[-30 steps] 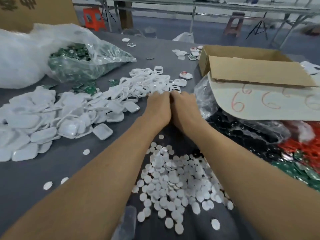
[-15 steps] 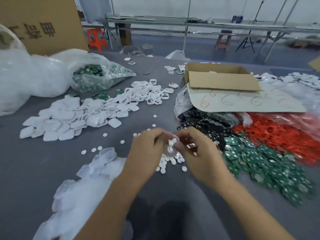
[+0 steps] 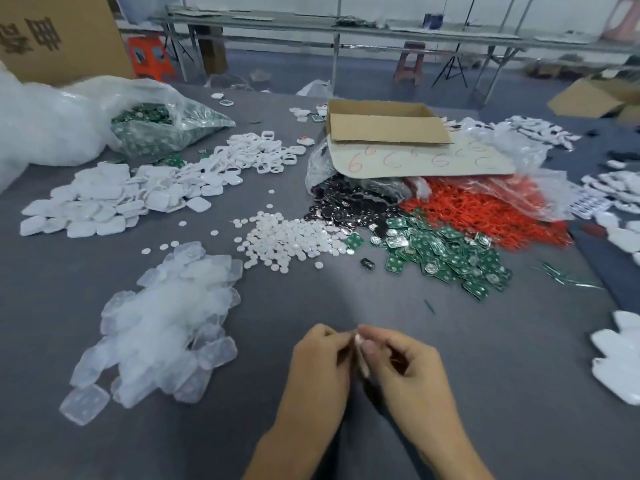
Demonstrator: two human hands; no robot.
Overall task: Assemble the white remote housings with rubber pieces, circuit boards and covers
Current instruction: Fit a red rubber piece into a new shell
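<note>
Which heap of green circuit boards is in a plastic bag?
The far-left heap, inside the clear bag; the other green heap lies loose on the table beside the red pieces.

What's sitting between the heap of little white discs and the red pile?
In the head view, two heaps fill that gap: dark shiny round pieces farther back and green circuit boards nearer the person.

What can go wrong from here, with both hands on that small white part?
The white part is only pinched between the left hand and right hand; it may slip. Discs, black pieces and boards run together, so a wrong piece may get picked.
</note>
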